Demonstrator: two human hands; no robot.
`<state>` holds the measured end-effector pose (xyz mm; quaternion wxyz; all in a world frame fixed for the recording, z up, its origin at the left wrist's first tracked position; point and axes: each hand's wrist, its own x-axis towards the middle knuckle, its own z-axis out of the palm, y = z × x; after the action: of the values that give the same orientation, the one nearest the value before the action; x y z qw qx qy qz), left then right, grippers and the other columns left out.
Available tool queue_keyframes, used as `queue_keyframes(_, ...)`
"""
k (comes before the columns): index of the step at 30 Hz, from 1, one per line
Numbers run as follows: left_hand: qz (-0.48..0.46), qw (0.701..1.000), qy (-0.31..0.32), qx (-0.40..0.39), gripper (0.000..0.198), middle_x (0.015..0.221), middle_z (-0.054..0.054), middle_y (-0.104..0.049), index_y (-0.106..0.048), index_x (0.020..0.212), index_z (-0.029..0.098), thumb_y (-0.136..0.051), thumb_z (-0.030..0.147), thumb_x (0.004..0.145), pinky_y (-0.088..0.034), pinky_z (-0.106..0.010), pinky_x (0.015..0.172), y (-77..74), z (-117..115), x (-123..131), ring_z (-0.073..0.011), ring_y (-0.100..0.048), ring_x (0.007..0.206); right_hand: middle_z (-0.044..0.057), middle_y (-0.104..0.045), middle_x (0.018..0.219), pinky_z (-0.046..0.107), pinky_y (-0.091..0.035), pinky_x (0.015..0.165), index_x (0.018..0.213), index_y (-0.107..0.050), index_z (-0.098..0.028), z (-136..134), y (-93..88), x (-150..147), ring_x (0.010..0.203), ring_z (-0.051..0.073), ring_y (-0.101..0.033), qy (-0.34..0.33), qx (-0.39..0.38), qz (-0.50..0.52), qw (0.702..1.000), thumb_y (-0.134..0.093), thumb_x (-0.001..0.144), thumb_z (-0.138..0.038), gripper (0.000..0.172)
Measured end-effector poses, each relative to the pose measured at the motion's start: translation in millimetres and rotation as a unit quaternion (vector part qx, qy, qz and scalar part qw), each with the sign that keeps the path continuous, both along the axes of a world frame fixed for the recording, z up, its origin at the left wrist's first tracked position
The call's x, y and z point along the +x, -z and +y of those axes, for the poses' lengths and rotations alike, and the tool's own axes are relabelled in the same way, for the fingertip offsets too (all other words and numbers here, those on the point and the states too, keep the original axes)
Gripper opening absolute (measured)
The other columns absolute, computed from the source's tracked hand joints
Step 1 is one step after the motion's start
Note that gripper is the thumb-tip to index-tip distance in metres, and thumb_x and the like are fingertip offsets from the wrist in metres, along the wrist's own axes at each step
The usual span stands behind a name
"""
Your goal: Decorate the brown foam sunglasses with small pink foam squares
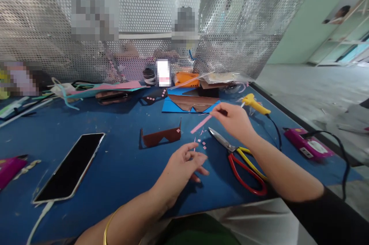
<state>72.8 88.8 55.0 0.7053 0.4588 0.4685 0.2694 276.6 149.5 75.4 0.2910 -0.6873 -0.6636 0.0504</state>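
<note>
Stretching across most of the view, a blue table (121, 168) is being worked at with two bare hands, and it is being closed off at the back by a perforated metal screen (230, 18). A black phone (70, 168) is being shown lying face up on the left part of the table, well apart from both hands. Red-and-yellow scissors (239, 156) are being shown lying open just beside the right forearm, with the blades pointing toward the middle of the table.

The right hand (235, 121) is being held above the table, just beyond the scissor tips. Its thumb and forefinger are being pressed together on the right end of a pink strip (201, 124), while the other fingers are being held loosely curled. The left hand (181, 164) is being held low over the table, palm down, with its fingers (192, 145) half open and slightly spread. Nothing is being gripped in it as far as can be seen, and whether the fingertips are touching the surface cannot be told.

Brown paper glasses (160, 136) are being shown standing upright between the phone and the hands. A yellow glue gun (255, 104) is being shown lying just beyond the right hand. The pink strip is being held tilted, its free end sloping down toward the glasses. Small pink squares (201, 144) are being shown scattered on the table below the strip, just beyond the left fingertips.
</note>
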Motion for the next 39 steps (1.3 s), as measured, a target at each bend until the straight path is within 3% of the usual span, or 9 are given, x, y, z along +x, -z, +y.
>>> queue_keyframes(6,0.027,0.996,0.081,0.001,0.046,0.097,-0.009,-0.069,-0.055,0.125,0.012,-0.063,0.024,0.081,-0.045,-0.02,0.049,5.6,1,1,-0.0113,-0.067,0.058,0.005,-0.073,0.093,0.028,-0.042,0.069,0.094,-0.072,-0.023,59,23.0,16,0.084,0.02,-0.064,0.051,-0.018,-0.099,0.994,-0.054,0.087,-0.025,0.019)
queue_keyframes(11,0.06,0.988,0.134,0.036,0.04,0.093,-0.006,-0.069,-0.062,0.116,0.015,-0.064,0.027,0.078,-0.044,-0.021,0.051,8.6,-2,2,-0.0123,-0.067,0.059,0.014,-0.066,0.115,0.034,-0.043,0.083,0.122,-0.063,-0.017,43,9.3,46,0.103,0.026,-0.062,0.119,-0.014,-0.192,0.974,-0.044,0.091,-0.023,0.037)
queue_keyframes(15,0.085,0.981,0.144,0.093,0.029,0.087,-0.005,-0.071,-0.069,0.104,0.016,-0.063,0.027,0.078,-0.05,-0.026,0.062,7.8,-6,3,-0.0151,-0.067,0.063,0.031,-0.061,0.115,0.048,-0.04,0.087,0.117,-0.06,0.001,29,4.1,89,0.11,0.04,-0.056,0.226,-0.05,-0.245,0.941,-0.046,0.084,-0.017,0.04)
queue_keyframes(18,0.121,0.971,0.119,0.17,0.021,0.081,-0.004,-0.073,-0.073,0.096,0.019,-0.063,0.028,0.08,-0.051,-0.029,0.068,6.4,-7,3,-0.0174,-0.068,0.067,0.03,-0.062,0.112,0.045,-0.042,0.084,0.113,-0.061,0.001,30,14.8,114,0.106,0.038,-0.059,0.239,-0.094,-0.257,0.932,-0.052,0.079,-0.015,0.039)
queue_keyframes(22,0.213,0.917,0.022,0.335,0.017,0.084,-0.002,-0.077,-0.077,0.09,0.025,-0.062,0.032,0.084,-0.05,-0.03,0.076,-4.0,7,-8,-0.0204,-0.069,0.079,0.027,-0.064,0.107,0.036,-0.041,0.07,0.113,-0.061,-0.001,34,28.3,127,0.092,0.032,-0.064,0.225,-0.112,-0.247,0.936,-0.05,0.08,-0.012,0.037)
queue_keyframes(25,0.283,0.874,-0.066,0.389,0.02,0.099,-0.004,-0.077,-0.075,0.098,0.026,-0.06,0.031,0.085,-0.047,-0.034,0.089,-17.0,30,-28,-0.0235,-0.068,0.095,0.026,-0.063,0.103,0.034,-0.038,0.065,0.112,-0.062,-0.003,31,30.6,131,0.086,0.028,-0.064,0.2,-0.095,-0.237,0.946,-0.046,0.083,-0.013,0.034)
queue_keyframes(30,0.453,0.781,0.014,0.43,0.029,0.115,-0.011,-0.073,-0.075,0.103,0.022,-0.066,0.027,0.076,-0.036,-0.042,0.098,-24.4,70,-55,-0.0338,-0.059,0.112,0.027,-0.062,0.102,0.034,-0.035,0.064,0.11,-0.063,-0.003,27,32.3,136,0.083,0.026,-0.062,0.182,-0.06,-0.224,0.956,-0.044,0.084,-0.012,0.034)
queue_keyframes(34,0.446,0.803,0.07,0.389,0.013,0.084,-0.006,-0.076,-0.076,0.08,0.023,-0.067,0.03,0.072,-0.039,-0.035,0.075,-20.7,82,-57,-0.028,-0.064,0.084,0.03,-0.061,0.104,0.035,-0.035,0.065,0.111,-0.062,0.0,27,34.4,134,0.087,0.029,-0.06,0.187,-0.04,-0.212,0.958,-0.04,0.084,-0.011,0.036)
queue_keyframes(39,0.382,0.849,0.055,0.361,0.013,0.061,0.001,-0.066,-0.069,0.062,0.022,-0.065,0.03,0.072,-0.033,-0.027,0.058,-27.5,85,-54,-0.018,-0.057,0.063,0.03,-0.064,0.098,0.035,-0.034,0.066,0.111,-0.06,0.002,26,34.2,131,0.085,0.03,-0.06,0.186,-0.028,-0.193,0.963,-0.037,0.087,-0.013,0.037)
